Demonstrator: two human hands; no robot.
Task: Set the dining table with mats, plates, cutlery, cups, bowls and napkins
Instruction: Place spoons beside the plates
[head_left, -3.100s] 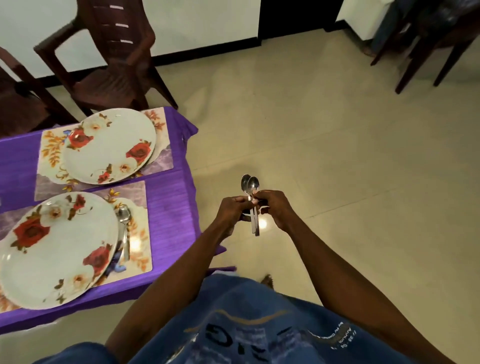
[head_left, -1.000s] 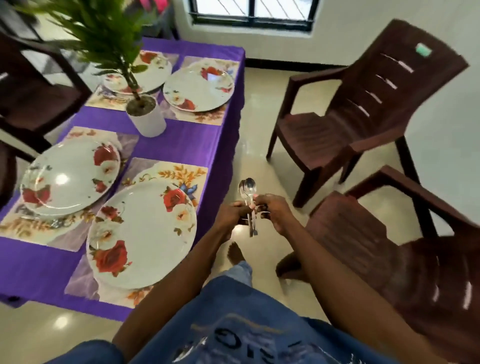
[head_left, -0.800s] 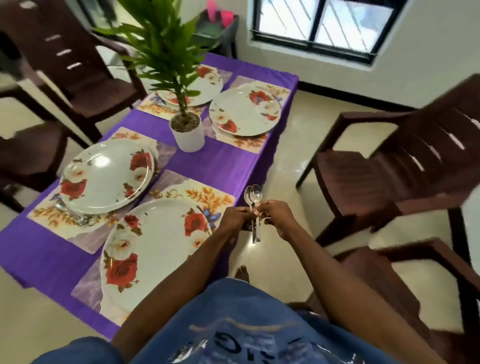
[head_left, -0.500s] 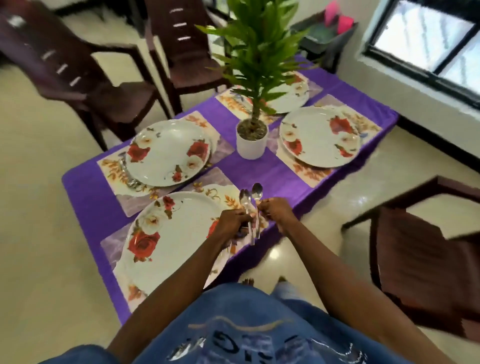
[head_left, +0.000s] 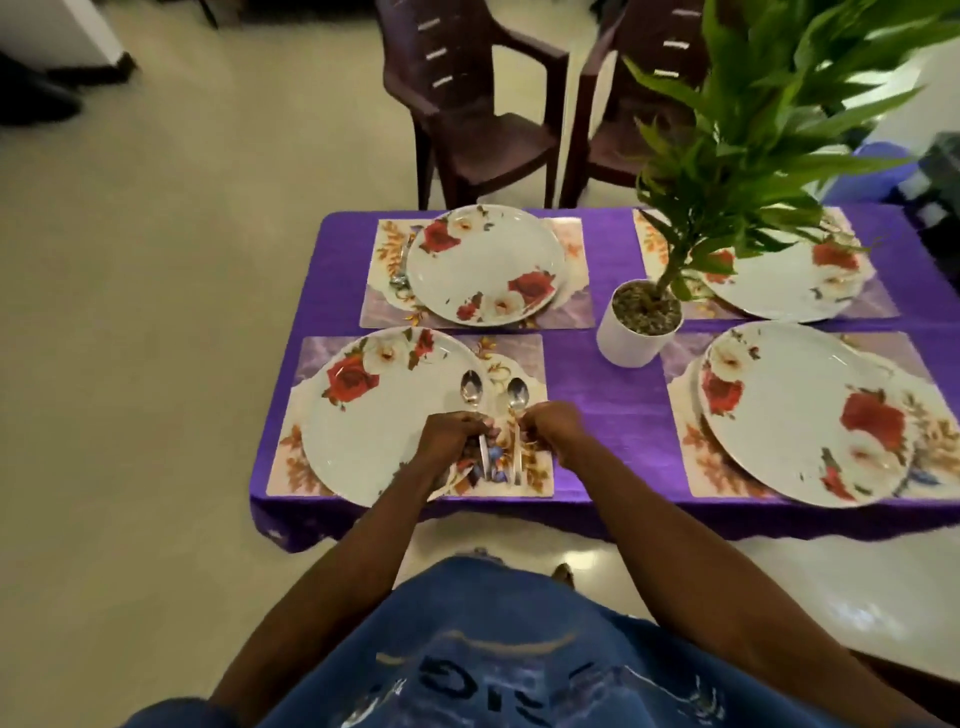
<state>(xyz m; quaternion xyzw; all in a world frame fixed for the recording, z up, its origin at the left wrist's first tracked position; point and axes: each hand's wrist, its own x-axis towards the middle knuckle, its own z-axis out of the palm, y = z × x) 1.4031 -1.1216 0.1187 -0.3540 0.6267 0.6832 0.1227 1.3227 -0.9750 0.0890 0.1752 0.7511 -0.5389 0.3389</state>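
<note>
We see both hands over the near-left corner of the table (head_left: 613, 410) — each grips one spoon by its handle, bowl end pointing away from us. The left hand (head_left: 451, 435) curls its fingers round the left spoon (head_left: 472, 391), whose bowl lies above the near-left floral plate (head_left: 379, 421). The right hand (head_left: 551, 427) pinches the right spoon (head_left: 517, 396), which hangs over the bare strip of the floral placemat (head_left: 524, 364) just beside that plate's right rim. We cannot tell whether either spoon touches what lies under it.

Three more plates sit on mats on the purple cloth: far-left (head_left: 485, 265) with cutlery (head_left: 401, 270) by its left rim, near-right (head_left: 800, 410) and far-right (head_left: 789, 280). A potted plant in a white pot (head_left: 631, 340) stands between them — two brown plastic chairs (head_left: 467, 104) face the far edge.
</note>
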